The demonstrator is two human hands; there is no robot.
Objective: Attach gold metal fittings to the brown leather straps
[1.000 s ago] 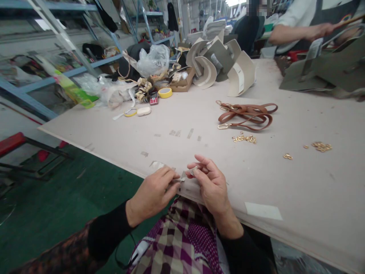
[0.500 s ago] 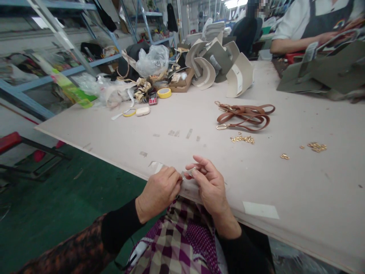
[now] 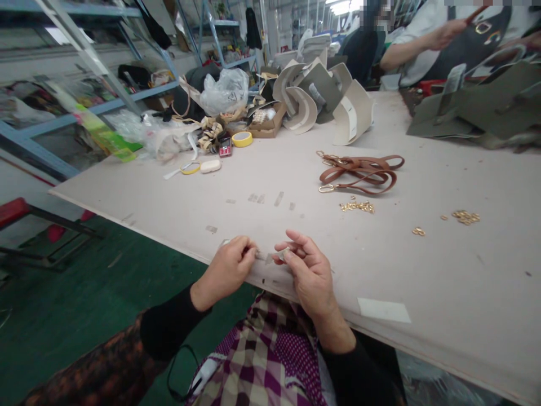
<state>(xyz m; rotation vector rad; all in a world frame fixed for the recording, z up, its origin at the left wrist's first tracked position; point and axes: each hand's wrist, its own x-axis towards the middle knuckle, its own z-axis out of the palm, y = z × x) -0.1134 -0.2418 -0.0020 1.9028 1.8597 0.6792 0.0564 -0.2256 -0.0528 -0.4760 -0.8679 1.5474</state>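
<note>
My left hand [image 3: 230, 260] is closed in a pinch at the table's front edge. What its fingertips hold is too small to make out. My right hand [image 3: 311, 268] is just to the right of it, thumb and index finger pinched on a small pale piece [image 3: 283, 254], with the other fingers loosely raised. A small greyish scrap [image 3: 269, 259] shows between the two hands. Several thin grey strips [image 3: 279, 198] lie on the table beyond my hands. A pale sheet, mostly hidden, sticks out behind my left hand.
Brown leather straps [image 3: 359, 172] with gold clasps lie ahead, near small gold rings [image 3: 357, 207] and another ring pile [image 3: 465, 217]. Yellow tape [image 3: 242, 139], plastic bags [image 3: 225, 91] and curved grey panels [image 3: 354, 113] stand at the back. A person [image 3: 448, 42] works across the table. A white label [image 3: 384, 310] lies front right.
My left hand has moved left, away from my right hand, and the gap between them is wider. My right hand stays almost still. The person across has raised an arm.
</note>
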